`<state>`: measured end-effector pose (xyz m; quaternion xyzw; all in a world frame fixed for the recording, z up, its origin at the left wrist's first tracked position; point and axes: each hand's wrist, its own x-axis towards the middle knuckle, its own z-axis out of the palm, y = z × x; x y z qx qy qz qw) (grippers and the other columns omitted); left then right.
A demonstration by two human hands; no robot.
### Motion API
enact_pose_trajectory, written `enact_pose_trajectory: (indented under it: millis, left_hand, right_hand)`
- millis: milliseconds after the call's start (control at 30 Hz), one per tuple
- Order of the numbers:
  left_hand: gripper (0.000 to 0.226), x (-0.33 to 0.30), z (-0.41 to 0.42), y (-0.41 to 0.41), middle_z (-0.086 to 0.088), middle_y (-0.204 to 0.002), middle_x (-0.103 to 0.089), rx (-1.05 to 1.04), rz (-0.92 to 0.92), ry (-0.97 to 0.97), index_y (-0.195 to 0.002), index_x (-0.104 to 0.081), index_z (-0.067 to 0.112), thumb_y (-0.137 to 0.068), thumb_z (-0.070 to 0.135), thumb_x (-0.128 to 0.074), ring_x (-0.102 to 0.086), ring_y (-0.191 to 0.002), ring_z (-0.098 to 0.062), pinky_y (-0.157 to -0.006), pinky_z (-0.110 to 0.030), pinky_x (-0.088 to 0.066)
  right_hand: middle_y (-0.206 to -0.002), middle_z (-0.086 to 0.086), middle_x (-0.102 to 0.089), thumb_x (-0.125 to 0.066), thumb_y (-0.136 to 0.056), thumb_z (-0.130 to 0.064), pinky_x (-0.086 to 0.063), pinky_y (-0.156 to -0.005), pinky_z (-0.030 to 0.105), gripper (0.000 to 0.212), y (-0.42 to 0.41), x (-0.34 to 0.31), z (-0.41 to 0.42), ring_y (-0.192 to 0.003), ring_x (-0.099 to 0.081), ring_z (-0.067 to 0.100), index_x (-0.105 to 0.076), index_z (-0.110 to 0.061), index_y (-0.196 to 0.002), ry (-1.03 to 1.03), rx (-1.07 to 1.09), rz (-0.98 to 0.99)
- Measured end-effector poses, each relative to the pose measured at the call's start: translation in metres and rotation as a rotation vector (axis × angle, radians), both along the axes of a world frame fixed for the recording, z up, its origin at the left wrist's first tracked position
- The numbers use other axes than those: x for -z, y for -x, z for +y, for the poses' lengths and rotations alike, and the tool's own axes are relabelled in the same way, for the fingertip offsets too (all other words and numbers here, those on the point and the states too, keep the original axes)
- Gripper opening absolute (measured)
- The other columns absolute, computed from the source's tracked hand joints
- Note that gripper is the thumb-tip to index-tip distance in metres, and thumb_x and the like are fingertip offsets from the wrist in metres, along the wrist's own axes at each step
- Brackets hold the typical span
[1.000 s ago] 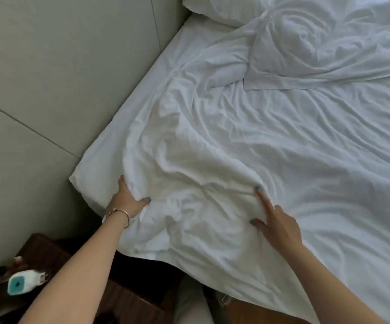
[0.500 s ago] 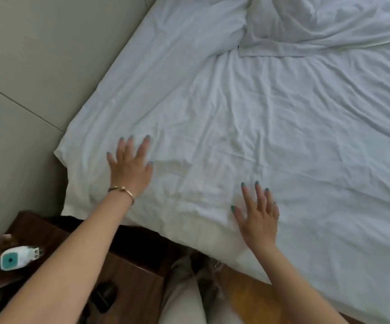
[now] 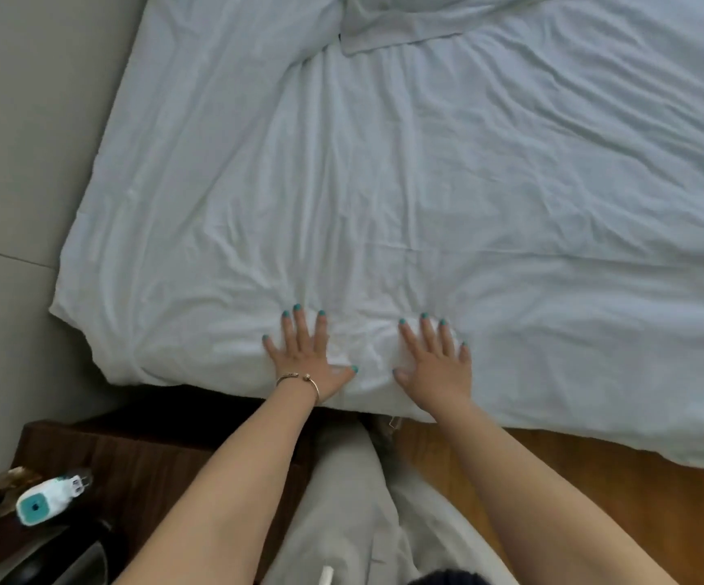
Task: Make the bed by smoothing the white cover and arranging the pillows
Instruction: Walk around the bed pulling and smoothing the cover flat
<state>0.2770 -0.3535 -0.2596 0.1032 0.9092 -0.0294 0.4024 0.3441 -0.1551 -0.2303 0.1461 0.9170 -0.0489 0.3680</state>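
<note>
Hands: we see the left hand [image 3: 306, 356] and the right hand [image 3: 436, 363] laid flat on the white cover [image 3: 384, 183], palms down, side by side near the bed's near edge.
Grip: neither hand has hold of anything; the fingers of both are straight and slightly spread, pressing the cloth, thumbs pointing toward each other with a small ridge of bunched fabric between them.
Cover: it spreads across almost the whole bed, lightly creased, with finer wrinkles gathered around the two hands; its near corner at the left hangs rounded beside the grey wall panel [image 3: 16, 141].
Pillow: we make out only the lower edge of a rumpled white pillow [image 3: 392, 31] at the top of the view, lying on the cover, well apart from the hands.
Wrist: a thin gold bracelet [image 3: 299, 380] circles the left wrist.
Bedside: a dark wooden nightstand [image 3: 139, 470] stands at lower left, just beside the bed; on it lies a white plug-in device with a teal face [image 3: 48, 498].
Floor: a wooden floor [image 3: 595, 483] shows under the cover's near edge at the right.
Person: we see pale trousers [image 3: 354, 508] between the two forearms.
</note>
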Motion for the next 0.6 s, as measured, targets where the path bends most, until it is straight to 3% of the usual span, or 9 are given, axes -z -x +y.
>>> enact_pose_trajectory:
  millis: [100, 167, 267, 333, 400, 500, 600]
  left_hand:
    - [0.116, -0.014, 0.021, -0.038, -0.021, -0.146, 0.041, 0.014, -0.103, 0.037, -0.143, 0.034, 0.014, -0.076, 0.074, -0.041, 0.036, -0.137, -0.036, -0.112, -0.062, 0.002]
    - [0.118, -0.027, 0.035, -0.059, -0.023, -0.147, 0.039, 0.004, -0.175, 0.032, -0.146, 0.029, 0.01, -0.078, 0.069, -0.048, 0.033, -0.138, -0.037, -0.115, -0.055, -0.004]
    - [0.105, -0.037, 0.056, -0.083, -0.025, -0.153, 0.025, 0.155, -0.411, -0.006, -0.15, 0.016, 0.011, -0.084, 0.064, -0.046, 0.018, -0.144, -0.04, -0.119, -0.046, -0.008]
    - [0.08, -0.046, 0.07, -0.094, -0.013, -0.16, -0.008, 0.4, -0.607, -0.037, -0.153, -0.017, 0.02, -0.087, 0.06, -0.04, -0.015, -0.146, -0.032, -0.117, -0.041, -0.021]
    - [0.057, -0.059, 0.081, -0.105, -0.004, -0.15, -0.039, 0.545, -0.759, -0.042, -0.141, -0.046, 0.024, -0.092, 0.053, -0.038, -0.038, -0.135, -0.024, -0.111, -0.036, -0.03]
    - [0.049, -0.073, 0.103, -0.121, -0.006, -0.139, -0.052, 0.616, -0.779, 0.034, -0.13, -0.057, 0.018, -0.095, 0.047, -0.039, -0.047, -0.126, -0.026, -0.102, -0.034, -0.035]
    - [0.048, -0.078, 0.134, -0.14, -0.005, -0.133, -0.055, 0.627, -0.743, 0.096, -0.124, -0.06, 0.02, -0.084, 0.044, -0.048, -0.051, -0.12, -0.024, -0.1, -0.034, -0.04]
  right_hand:
    - [-0.162, -0.008, 0.015, -0.048, -0.094, -0.039, -0.02, -0.115, 0.05, 0.082, -0.023, -0.013, 0.015, -0.15, 0.004, 0.025, 0.008, -0.034, -0.153, 0.122, 0.358, -0.137]
    - [-0.16, 0.001, -0.014, -0.056, -0.09, -0.036, -0.029, -0.113, 0.045, 0.077, -0.045, -0.015, 0.028, -0.145, -0.021, 0.03, -0.014, -0.021, -0.153, 0.324, 0.592, -0.135]
    - [-0.142, 0.002, -0.049, -0.055, -0.094, -0.034, -0.038, -0.11, 0.04, 0.048, -0.093, -0.028, 0.039, -0.131, -0.046, 0.027, -0.049, -0.016, -0.139, 0.591, 0.901, -0.158]
    - [-0.146, 0.004, -0.046, -0.052, -0.097, -0.036, -0.035, -0.111, 0.034, 0.051, -0.138, -0.039, 0.035, -0.134, -0.044, 0.024, -0.046, -0.014, -0.142, 0.62, 0.928, -0.236]
    - [-0.149, 0.004, -0.043, -0.047, -0.098, -0.042, -0.032, -0.108, 0.034, 0.054, -0.188, -0.045, 0.023, -0.135, -0.041, 0.022, -0.045, -0.014, -0.143, 0.618, 0.843, -0.348]
    - [-0.133, 0.003, -0.055, -0.04, -0.091, -0.053, -0.039, -0.089, 0.036, 0.05, -0.243, -0.05, 0.013, -0.118, -0.051, 0.023, -0.058, -0.021, -0.125, 0.568, 0.723, -0.407]
    - [-0.11, 0.002, -0.058, -0.042, -0.092, -0.048, -0.038, -0.082, 0.033, 0.032, -0.27, -0.052, 0.028, -0.102, -0.052, 0.02, -0.058, -0.023, -0.105, 0.649, 0.84, -0.374]
